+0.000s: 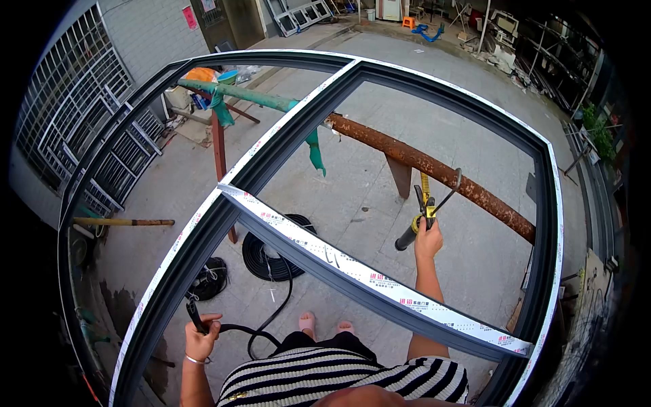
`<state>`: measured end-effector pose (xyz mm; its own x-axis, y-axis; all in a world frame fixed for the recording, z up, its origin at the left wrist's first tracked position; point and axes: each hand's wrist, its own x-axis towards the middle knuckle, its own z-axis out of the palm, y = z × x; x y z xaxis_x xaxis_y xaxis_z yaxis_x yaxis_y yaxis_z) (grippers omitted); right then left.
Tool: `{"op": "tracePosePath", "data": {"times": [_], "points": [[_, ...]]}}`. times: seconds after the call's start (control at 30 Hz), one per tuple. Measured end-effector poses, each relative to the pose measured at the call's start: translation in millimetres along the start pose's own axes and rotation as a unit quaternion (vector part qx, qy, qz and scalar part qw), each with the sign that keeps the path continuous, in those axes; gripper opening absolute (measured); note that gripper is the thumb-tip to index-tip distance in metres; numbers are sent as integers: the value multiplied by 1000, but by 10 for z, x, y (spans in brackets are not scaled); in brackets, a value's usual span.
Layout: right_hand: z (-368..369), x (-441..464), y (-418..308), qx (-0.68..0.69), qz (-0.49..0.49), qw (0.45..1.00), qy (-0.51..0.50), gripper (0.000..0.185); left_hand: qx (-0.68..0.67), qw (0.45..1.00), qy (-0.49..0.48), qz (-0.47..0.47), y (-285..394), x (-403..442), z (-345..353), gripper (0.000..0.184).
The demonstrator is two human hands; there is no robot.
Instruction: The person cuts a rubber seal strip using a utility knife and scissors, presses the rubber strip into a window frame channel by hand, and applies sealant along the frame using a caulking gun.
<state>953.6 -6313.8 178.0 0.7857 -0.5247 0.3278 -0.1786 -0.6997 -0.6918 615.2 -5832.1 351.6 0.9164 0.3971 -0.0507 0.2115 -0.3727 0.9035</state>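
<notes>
A large window frame (380,275) with dark profiles and white printed protective film lies in front of me. My left hand (201,339) is closed around the end of a black rubber strip (195,315), inside the frame's near left opening. The strip appears to run back to a black coil (261,261) on the ground. Through the right opening, my right hand (428,239) grips what looks like a caulking gun (409,236), yellow and black with a dark tube. Its bent metal rod reaches up by the rusty pipe (400,150); whether it hooks over the pipe I cannot tell.
A green-wrapped pipe (261,98) and the rusty pipe lie beneath the frame on brown metal legs (219,149). A smaller black coil (208,278) lies at left. Metal grilles (115,163) lean by the wall. An orange stool (409,22) stands far back.
</notes>
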Motion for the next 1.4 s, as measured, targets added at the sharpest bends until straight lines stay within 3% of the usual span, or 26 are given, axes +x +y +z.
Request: {"op": "tracePosePath", "data": {"times": [0.13, 0.17, 0.27, 0.33, 0.4, 0.47, 0.53, 0.57, 0.63, 0.67, 0.73, 0.8, 0.87, 0.93, 1.0, 1.07, 1.13, 1.2, 1.23, 1.4], "points": [[-28, -285, -3, 73, -53, 996, -6, 29, 134, 988, -39, 64, -107, 0, -2, 20], [-29, -386, -8, 95, -51, 994, -17, 29, 165, 974, -18, 156, -261, 15, -31, 23], [-33, -719, -123, 160, -17, 986, -34, 27, 306, 930, -95, 183, -551, -47, -334, 22], [131, -937, -16, 229, -1, 973, -16, 27, 379, 917, -96, 80, -1256, -197, -684, 15], [-6, -1130, -96, 156, 61, 981, -96, 30, 479, 870, -106, -50, -1680, -448, -1082, 24], [315, -1267, 355, 483, 124, 841, -211, 37, 556, 792, -97, -234, -1883, -823, -1481, 40], [415, -1436, 312, 535, 97, 831, -116, 38, 578, 721, -78, -375, -2439, -1381, -1999, 41], [438, -1543, 293, 558, 87, 823, -65, 38, 617, 683, -80, -384, -2741, -1730, -2263, 46], [492, -1805, 316, 525, 169, 834, 4, 37, 644, 630, -122, -417, -3215, -2253, -2661, 50], [496, -1923, 334, 462, 257, 849, 18, 35, 629, 616, -165, -445, -3353, -2365, -2762, 51], [292, -2120, 261, 396, 333, 855, -24, 30, 539, 676, -196, -462, -3490, -2288, -2600, 44], [182, -2300, 233, 384, 394, 834, -49, 29, 407, 784, -156, -442, -2881, -1796, -2118, 26], [35, -2505, 265, 422, 440, 791, -54, 30, 313, 876, -154, -334, -3186, -1431, -1770, 22], [-135, -2686, 342, 421, 481, 768, -42, 28, 222, 915, -166, -293, -3087, -991, -1467, 19], [-362, -2875, 462, 452, 476, 752, -57, 30, 156, 955, -168, -189, -3683, -675, -1308, 16], [-552, -3031, 578, 500, 473, 723, -53, 31, 192, 954, -134, -188, -3484, -327, -1264, 20], [-781, -3167, 683, 553, 465, 689, -61, 32, 102, 973, -60, -200, -3422, -171, -1309, 39], [-990, -3304, 882, 575, 464, 671, -57, 32, 50, 967, 7, -252, -3866, -70, -1284, 39], [-1065, -3354, 949, 591, 470, 653, -51, 32, 23, 962, -12, -271, -3504, -30, -1251, 33], [-1473, -3553, 1091, 651, 489, 577, -64, 32, -93, 969, -148, -175, -2535, 110, -801, 18]]}}
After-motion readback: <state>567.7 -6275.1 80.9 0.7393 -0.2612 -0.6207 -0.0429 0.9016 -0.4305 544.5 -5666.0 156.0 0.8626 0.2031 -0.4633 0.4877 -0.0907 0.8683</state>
